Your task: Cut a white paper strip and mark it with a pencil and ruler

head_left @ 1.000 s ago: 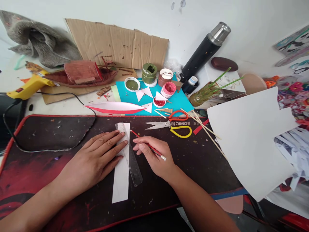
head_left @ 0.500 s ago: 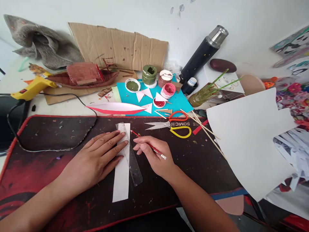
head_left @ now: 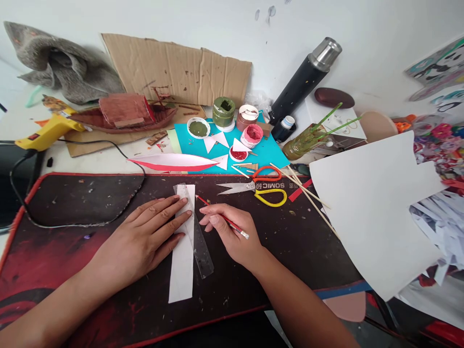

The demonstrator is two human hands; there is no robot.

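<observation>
My left hand (head_left: 145, 237) lies flat with fingers stretched out, pressing on a clear ruler (head_left: 203, 256) and a white paper strip (head_left: 181, 278) beneath it. The ruler crosses the strip at a slant, its lower end resting on the dark mat. Just to the right, my right hand (head_left: 232, 232) is closed around a red pencil (head_left: 235, 225). The pencil's tip points up and left, close beside the strip's upper right edge. Scissors (head_left: 250, 187) with orange and yellow handles lie open above my right hand.
Behind the mat (head_left: 282, 270) sit a red-and-white paper boat hull (head_left: 174, 163), paint jars (head_left: 224, 112) on a blue sheet (head_left: 184, 145), and a brown model boat (head_left: 123, 113). A yellow glue gun (head_left: 50, 131) trails its cord over the mat. Thin sticks (head_left: 311, 195) and white card (head_left: 369, 212) lie right.
</observation>
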